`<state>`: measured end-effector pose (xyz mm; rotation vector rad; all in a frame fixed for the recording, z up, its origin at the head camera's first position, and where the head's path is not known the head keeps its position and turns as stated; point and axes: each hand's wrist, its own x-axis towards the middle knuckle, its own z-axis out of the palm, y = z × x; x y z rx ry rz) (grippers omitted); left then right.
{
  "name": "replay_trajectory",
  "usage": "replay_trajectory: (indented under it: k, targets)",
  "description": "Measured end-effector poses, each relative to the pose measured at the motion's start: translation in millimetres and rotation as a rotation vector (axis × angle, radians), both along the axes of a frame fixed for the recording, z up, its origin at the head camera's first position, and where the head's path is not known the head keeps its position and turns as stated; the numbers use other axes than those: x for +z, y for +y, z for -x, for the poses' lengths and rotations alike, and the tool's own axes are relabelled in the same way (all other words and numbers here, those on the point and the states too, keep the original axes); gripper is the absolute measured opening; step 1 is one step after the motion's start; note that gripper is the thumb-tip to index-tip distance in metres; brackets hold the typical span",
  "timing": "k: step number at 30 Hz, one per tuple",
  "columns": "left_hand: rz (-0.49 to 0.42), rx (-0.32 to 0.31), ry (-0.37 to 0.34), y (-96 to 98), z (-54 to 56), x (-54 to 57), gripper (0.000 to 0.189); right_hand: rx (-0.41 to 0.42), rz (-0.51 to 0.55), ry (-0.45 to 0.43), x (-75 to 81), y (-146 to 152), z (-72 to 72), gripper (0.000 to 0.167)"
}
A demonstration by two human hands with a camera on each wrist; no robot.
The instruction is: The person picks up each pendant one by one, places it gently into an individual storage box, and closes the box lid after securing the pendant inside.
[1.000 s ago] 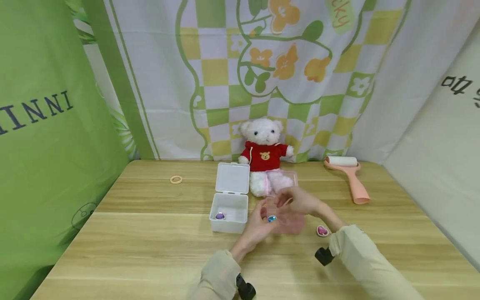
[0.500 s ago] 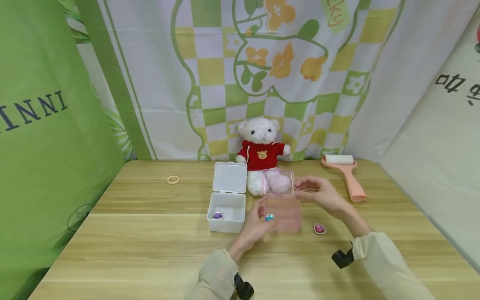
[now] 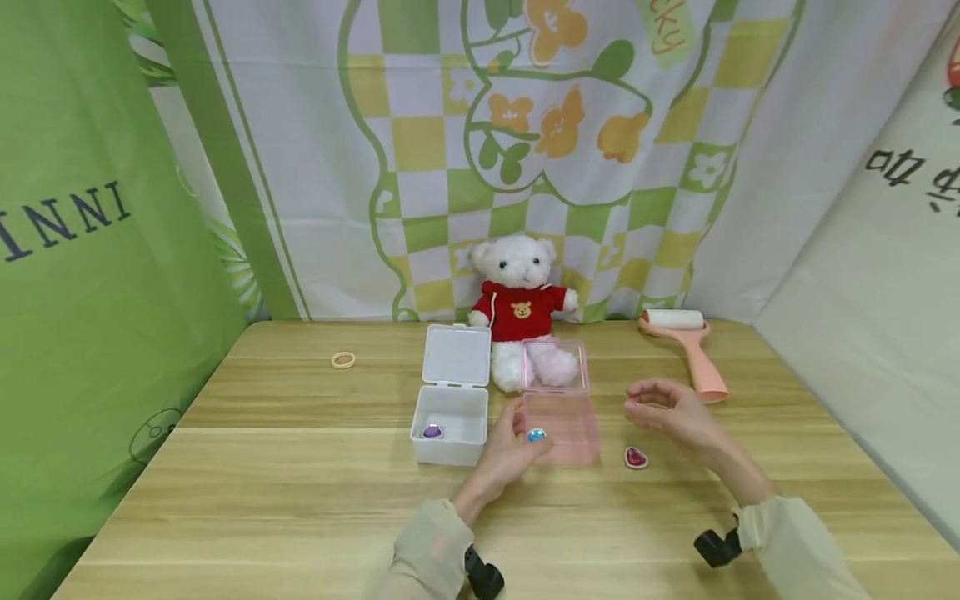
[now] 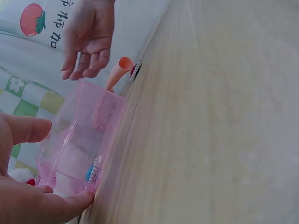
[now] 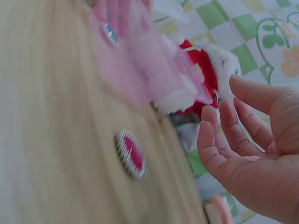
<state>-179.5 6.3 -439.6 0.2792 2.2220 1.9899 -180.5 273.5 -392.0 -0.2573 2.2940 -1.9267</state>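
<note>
In my head view the pink box (image 3: 576,432) sits on the table (image 3: 285,508) just below and right of the frame's centre: clear pink plastic, its lid tipped back and upright in front of the bear (image 3: 521,310). The blue gem (image 3: 536,435) lies inside, toward the box's lower left corner — I see it tinted through the wall in the left wrist view, with a beaded silver rim.

My left hand (image 3: 507,448) holds the box by its left side, thumb at the front and fingers farther back, spread about the corner. My right hand (image 3: 675,417) hangs right of the box, fingers loosely bent, thumb apart — nothing in it. Below it the red gem (image 3: 636,457), also rimmed in silver, lies on the table.

I count two boxes, the pink one and the white box (image 3: 450,452) beside it on the left, lid up; three gems, with the purple gem (image 3: 432,432) in the white box; one bear; one roller (image 3: 703,371) at the right; one ring (image 3: 343,360) at left.
</note>
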Motion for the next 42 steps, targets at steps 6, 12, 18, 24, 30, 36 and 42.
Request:
replay_trajectory:
  k: [6, 12, 18, 24, 30, 36, 42]
  targets:
    - [-0.003, -0.002, 0.002, -0.1, 0.5, -0.2, 0.076, -0.036, -0.102, -0.034, -20.8, 19, -7.0, 0.037]
    - [-0.021, -0.005, 0.015, 0.3, 0.7, -0.1, 0.074, -0.064, -0.119, -0.029, -37.5, 30, -12.7, 0.040]
    - [-0.021, -0.007, 0.008, -0.2, 1.3, -0.2, 0.075, -0.045, -0.169, -0.020, -44.7, 33, -11.1, 0.042]
    - [-0.009, -0.008, 0.010, -0.5, 0.8, 0.0, 0.075, 0.008, -0.314, 0.036, -46.8, 31, -9.6, 0.038]
    - [-0.006, -0.002, 0.002, 0.0, 0.7, 0.3, 0.075, 0.030, -0.442, 0.091, -46.2, 25, -10.0, 0.037]
    - [-0.003, 0.002, 0.000, 0.5, 0.7, 0.5, 0.076, 0.069, -0.486, 0.150, -46.5, 23, -9.9, 0.026]
    - [-0.002, 0.000, -0.002, 0.1, 1.1, 0.4, 0.076, 0.074, -0.501, 0.161, -45.1, 22, -9.1, 0.020]
